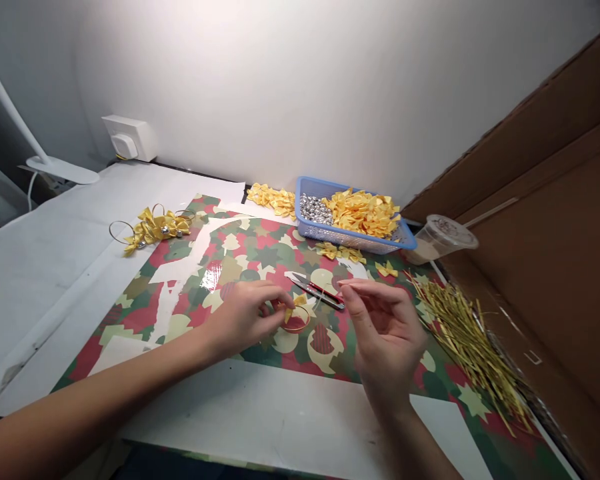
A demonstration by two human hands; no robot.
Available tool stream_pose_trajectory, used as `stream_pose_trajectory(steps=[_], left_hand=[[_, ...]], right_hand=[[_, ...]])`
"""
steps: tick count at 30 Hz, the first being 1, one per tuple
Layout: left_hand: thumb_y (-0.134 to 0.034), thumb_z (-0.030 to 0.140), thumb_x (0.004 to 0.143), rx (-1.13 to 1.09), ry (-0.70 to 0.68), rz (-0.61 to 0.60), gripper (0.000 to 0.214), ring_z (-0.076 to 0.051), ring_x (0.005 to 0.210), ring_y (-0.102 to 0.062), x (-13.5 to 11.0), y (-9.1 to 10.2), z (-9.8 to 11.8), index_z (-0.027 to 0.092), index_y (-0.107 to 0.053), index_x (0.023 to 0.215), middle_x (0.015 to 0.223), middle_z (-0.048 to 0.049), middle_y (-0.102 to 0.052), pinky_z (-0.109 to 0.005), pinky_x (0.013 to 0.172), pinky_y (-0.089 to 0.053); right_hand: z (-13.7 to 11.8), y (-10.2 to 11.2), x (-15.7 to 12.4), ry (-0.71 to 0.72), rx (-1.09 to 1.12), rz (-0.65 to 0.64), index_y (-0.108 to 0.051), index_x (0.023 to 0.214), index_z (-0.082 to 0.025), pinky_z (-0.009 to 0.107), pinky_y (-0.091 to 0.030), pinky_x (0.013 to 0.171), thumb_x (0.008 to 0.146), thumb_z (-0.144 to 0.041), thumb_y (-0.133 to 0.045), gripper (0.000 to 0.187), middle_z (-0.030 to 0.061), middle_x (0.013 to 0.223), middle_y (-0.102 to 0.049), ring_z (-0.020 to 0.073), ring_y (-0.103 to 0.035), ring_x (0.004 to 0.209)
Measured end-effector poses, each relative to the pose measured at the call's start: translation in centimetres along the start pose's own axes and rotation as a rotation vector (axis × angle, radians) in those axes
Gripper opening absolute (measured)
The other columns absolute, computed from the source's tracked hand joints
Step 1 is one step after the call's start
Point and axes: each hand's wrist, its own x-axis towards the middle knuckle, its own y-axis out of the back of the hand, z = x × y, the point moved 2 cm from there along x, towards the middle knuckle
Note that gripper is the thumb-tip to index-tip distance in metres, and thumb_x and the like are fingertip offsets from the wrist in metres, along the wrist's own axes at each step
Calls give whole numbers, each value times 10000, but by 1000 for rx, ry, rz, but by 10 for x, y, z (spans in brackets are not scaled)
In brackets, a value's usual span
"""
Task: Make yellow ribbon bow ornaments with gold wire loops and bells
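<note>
- Left hand [245,315]: fingers curled, thumb and fingertips pinching a yellow bow [290,311] against a gold ring [297,320], just above the paper.
- Right hand [386,337]: fingertips drawn together; whether they pinch a thread, I cannot tell.
- Between the hands: red-handled snips [316,291] on patterned paper [260,250].
- Right: straw strands [460,340].
- Far: blue basket [320,183] of bows and silver beads [315,209]; lidded cup [445,237].
- No readable writing.

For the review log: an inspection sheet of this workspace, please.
surface: patterned red-green paper over a white board
job's things: yellow ribbon bows and silver beads in a blue plastic basket; red-handled snips
clutter: plastic cup, yellow straw shreds, bow cluster
grippers: left hand holds a small yellow bow at a gold ring; right hand raised, fingers pinched
cables: white lamp cable
surroundings: white wall, wall socket, desk lamp, cardboard panel
</note>
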Motion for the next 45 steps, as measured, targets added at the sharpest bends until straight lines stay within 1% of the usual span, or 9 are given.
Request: stream_pose_trajectory(steps=[4,9,17,20,24,29,33,40,45], left_hand=[[-533,122,790,28,-1,-3,174,-99,598,-600,1,0,-1,157,-702,767,733,-34,-694,-191,537,-488],[-519,143,797,18,70,-43,176,-120,623,-624,2,-1,-2,148,-695,793,749,-46,-710,-210,547,-492],[-522,178,815,-77,206,-87,216,-150,725,-683,2,1,-6,130,-677,958,844,-62,-743,-246,645,-540],[-519,185,830,-59,215,-74,220,-164,789,-688,1,2,-7,148,-689,964,906,-60,-745,-272,699,-542],[-527,202,832,-73,215,-70,208,-172,808,-692,2,2,-8,151,-692,947,911,-61,-743,-288,721,-550],[-547,195,802,-138,231,-52,173,-160,773,-694,3,3,-6,131,-674,900,867,-67,-734,-265,699,-559],[-565,200,789,-177,280,-35,152,-165,783,-692,3,4,-6,137,-670,880,845,-58,-725,-267,703,-560],[-604,224,778,-285,326,-42,117,-156,776,-686,4,4,-10,152,-672,840,832,-39,-717,-251,698,-564],[-587,213,774,-274,315,-95,184,-176,840,-679,5,2,-11,140,-653,930,915,-67,-702,-289,750,-562]], right_hand=[[3,5,4,-44,87,57,-667,821,-215,250,-525,688,784,-168,-711,75,-5,793,-672,128,-646,746],[7,7,9,-214,212,11,-665,798,-220,189,-494,659,758,-235,-747,93,-26,775,-670,89,-620,703],[10,4,10,-450,267,-238,-652,778,-220,205,-463,613,759,-325,-713,122,-22,689,-606,101,-547,635],[11,0,8,-515,182,-354,-647,768,-211,211,-464,579,740,-358,-717,164,-13,686,-603,115,-553,634],[13,-6,1,-651,-12,-514,-613,743,-199,207,-394,397,741,-447,-683,258,-27,610,-558,98,-485,463],[24,-9,-6,-620,-193,-584,-598,713,-189,220,-374,367,745,-480,-641,296,-20,562,-570,97,-457,398],[31,-9,-9,-547,-227,-668,-616,675,-186,231,-413,424,746,-462,-642,286,27,626,-652,136,-551,504],[23,-9,-6,-597,-257,-677,-616,638,-183,247,-435,475,701,-416,-669,247,40,635,-667,157,-576,555],[20,-7,-4,-677,-176,-613,-597,666,-176,236,-400,413,704,-488,-676,324,22,594,-630,115,-490,444]])
